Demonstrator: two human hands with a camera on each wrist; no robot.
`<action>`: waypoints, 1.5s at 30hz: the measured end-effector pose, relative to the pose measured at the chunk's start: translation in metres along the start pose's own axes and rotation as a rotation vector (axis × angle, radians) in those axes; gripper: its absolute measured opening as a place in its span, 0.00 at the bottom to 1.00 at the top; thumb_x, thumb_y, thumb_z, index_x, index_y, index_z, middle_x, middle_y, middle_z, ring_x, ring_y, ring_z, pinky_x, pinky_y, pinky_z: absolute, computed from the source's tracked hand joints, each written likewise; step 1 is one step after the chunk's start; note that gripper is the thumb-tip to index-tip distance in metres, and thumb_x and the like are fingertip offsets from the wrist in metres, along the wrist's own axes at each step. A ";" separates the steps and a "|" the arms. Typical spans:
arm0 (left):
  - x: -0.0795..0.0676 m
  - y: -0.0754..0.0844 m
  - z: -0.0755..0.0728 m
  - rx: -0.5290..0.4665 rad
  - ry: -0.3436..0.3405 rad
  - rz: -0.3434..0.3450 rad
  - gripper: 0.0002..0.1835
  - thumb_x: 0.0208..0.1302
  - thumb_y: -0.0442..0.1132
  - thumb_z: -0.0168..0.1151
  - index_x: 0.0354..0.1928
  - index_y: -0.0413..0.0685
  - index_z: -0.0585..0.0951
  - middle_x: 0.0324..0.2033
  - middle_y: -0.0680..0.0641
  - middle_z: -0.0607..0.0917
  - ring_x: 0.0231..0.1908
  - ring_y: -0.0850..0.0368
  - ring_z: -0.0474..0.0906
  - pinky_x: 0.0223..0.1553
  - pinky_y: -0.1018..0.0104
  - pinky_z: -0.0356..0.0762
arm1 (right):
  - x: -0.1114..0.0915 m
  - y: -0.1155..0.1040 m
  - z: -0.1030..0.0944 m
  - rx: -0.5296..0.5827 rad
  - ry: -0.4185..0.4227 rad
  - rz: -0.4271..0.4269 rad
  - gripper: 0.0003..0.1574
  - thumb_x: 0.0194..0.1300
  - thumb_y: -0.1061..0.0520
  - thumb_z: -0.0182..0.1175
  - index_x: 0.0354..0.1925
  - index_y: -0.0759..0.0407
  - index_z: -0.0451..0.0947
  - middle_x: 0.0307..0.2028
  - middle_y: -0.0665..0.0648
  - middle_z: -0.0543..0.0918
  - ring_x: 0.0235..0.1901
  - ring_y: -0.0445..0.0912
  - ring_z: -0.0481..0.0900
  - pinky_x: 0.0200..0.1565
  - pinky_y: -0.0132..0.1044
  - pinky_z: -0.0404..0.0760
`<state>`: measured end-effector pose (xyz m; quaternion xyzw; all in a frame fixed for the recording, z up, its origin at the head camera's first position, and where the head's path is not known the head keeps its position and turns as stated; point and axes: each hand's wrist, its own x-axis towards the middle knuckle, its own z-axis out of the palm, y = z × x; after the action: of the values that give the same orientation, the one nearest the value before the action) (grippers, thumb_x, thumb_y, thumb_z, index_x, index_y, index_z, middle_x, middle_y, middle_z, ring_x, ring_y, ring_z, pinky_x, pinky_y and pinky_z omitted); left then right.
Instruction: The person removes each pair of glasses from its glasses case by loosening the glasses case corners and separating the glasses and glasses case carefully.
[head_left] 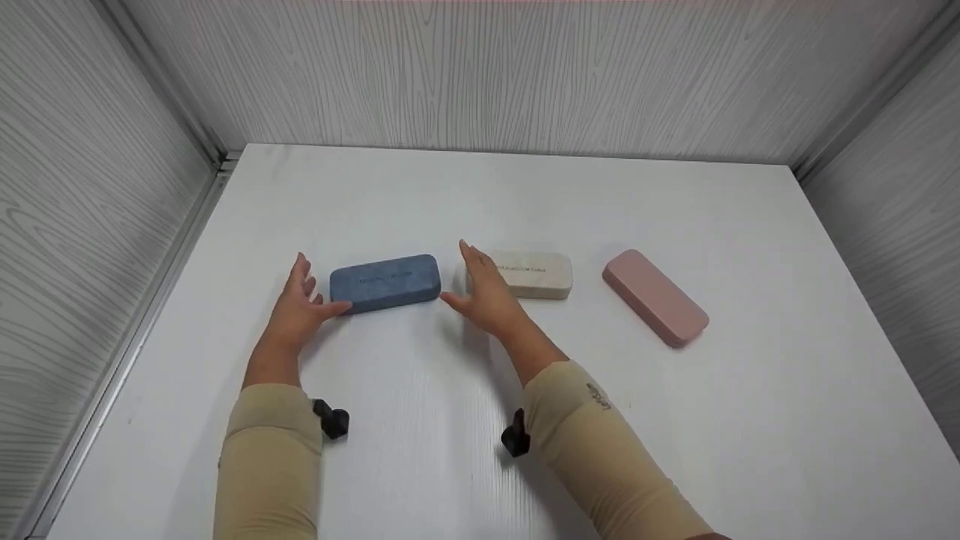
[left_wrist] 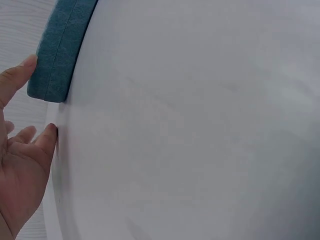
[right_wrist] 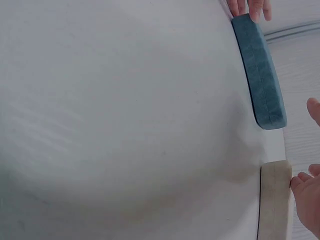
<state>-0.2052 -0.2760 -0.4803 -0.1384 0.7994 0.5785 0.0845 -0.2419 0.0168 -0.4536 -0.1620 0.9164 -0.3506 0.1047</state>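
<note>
White tabletop (head_left: 412, 375) with a blue case (head_left: 386, 283) between the left hand (head_left: 294, 315) and right hand (head_left: 491, 298).
Both hands have loose, spread fingers that grip nothing; the left thumb (head_left: 334, 308) seems to touch the blue case. If one side pushes harder, it could slide crooked. If the right hand swings out, it might bump the cream case (head_left: 541, 274), because they are so close. That hand hides the cream case's left end. The pink case (head_left: 656, 298) lies off to the right. Words (head_left: 385, 277) on the blue case are too small to read.
</note>
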 end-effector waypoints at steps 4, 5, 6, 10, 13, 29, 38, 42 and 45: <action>0.000 -0.001 0.000 0.010 -0.018 0.003 0.62 0.46 0.40 0.72 0.71 0.61 0.34 0.71 0.53 0.38 0.69 0.53 0.41 0.66 0.59 0.53 | 0.002 -0.006 0.010 -0.035 0.008 0.004 0.52 0.60 0.46 0.60 0.72 0.51 0.41 0.68 0.58 0.53 0.67 0.48 0.51 0.67 0.38 0.53; 0.000 -0.002 0.000 0.015 -0.022 0.005 0.61 0.47 0.40 0.72 0.71 0.59 0.35 0.71 0.53 0.39 0.69 0.53 0.41 0.66 0.60 0.53 | 0.002 -0.008 0.013 -0.045 0.006 0.009 0.52 0.60 0.45 0.59 0.72 0.52 0.41 0.68 0.58 0.54 0.67 0.47 0.52 0.66 0.38 0.53; 0.000 -0.002 0.001 0.019 -0.026 0.007 0.60 0.47 0.40 0.72 0.72 0.58 0.37 0.71 0.53 0.41 0.69 0.54 0.42 0.66 0.60 0.53 | 0.002 -0.009 0.015 -0.053 0.002 0.015 0.52 0.61 0.45 0.59 0.72 0.52 0.41 0.68 0.58 0.54 0.67 0.47 0.52 0.66 0.38 0.53; 0.001 -0.003 0.003 0.057 -0.041 0.026 0.57 0.47 0.41 0.71 0.72 0.55 0.41 0.71 0.50 0.47 0.69 0.54 0.45 0.66 0.60 0.52 | 0.003 -0.014 0.023 -0.043 -0.028 0.043 0.53 0.60 0.44 0.59 0.72 0.53 0.40 0.68 0.58 0.53 0.68 0.48 0.51 0.67 0.39 0.52; 0.002 -0.005 0.003 0.102 -0.048 0.033 0.54 0.48 0.43 0.70 0.72 0.54 0.45 0.70 0.49 0.51 0.68 0.53 0.47 0.67 0.60 0.51 | 0.003 -0.014 0.028 0.000 -0.063 0.099 0.54 0.60 0.43 0.59 0.72 0.53 0.38 0.69 0.58 0.51 0.68 0.48 0.48 0.67 0.39 0.50; 0.003 -0.010 0.002 0.121 -0.023 0.038 0.47 0.47 0.47 0.72 0.68 0.53 0.58 0.66 0.47 0.61 0.66 0.52 0.54 0.66 0.58 0.54 | 0.008 -0.010 0.040 0.095 -0.135 0.196 0.54 0.60 0.43 0.59 0.72 0.52 0.38 0.70 0.53 0.49 0.69 0.44 0.45 0.68 0.37 0.46; 0.001 -0.013 0.002 0.066 -0.041 0.066 0.47 0.43 0.46 0.74 0.67 0.50 0.60 0.63 0.46 0.65 0.65 0.53 0.57 0.64 0.59 0.59 | 0.008 -0.006 0.039 0.101 -0.099 0.135 0.48 0.61 0.51 0.60 0.71 0.53 0.45 0.69 0.52 0.55 0.67 0.43 0.51 0.67 0.35 0.51; 0.002 -0.015 0.000 0.060 -0.082 0.070 0.48 0.42 0.46 0.74 0.67 0.49 0.60 0.63 0.45 0.64 0.65 0.53 0.56 0.63 0.60 0.60 | 0.008 -0.004 0.039 0.115 -0.086 0.130 0.47 0.61 0.54 0.60 0.71 0.52 0.46 0.68 0.52 0.56 0.67 0.43 0.52 0.66 0.34 0.52; 0.003 -0.016 -0.002 0.058 -0.113 0.065 0.49 0.42 0.47 0.74 0.67 0.50 0.60 0.64 0.46 0.63 0.66 0.52 0.55 0.64 0.60 0.59 | 0.009 -0.001 0.039 0.120 -0.076 0.126 0.47 0.61 0.55 0.60 0.71 0.52 0.47 0.68 0.52 0.57 0.67 0.43 0.53 0.66 0.34 0.53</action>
<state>-0.2033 -0.2833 -0.4953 -0.0771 0.8138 0.5645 0.1146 -0.2379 -0.0111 -0.4818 -0.1108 0.8974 -0.3914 0.1709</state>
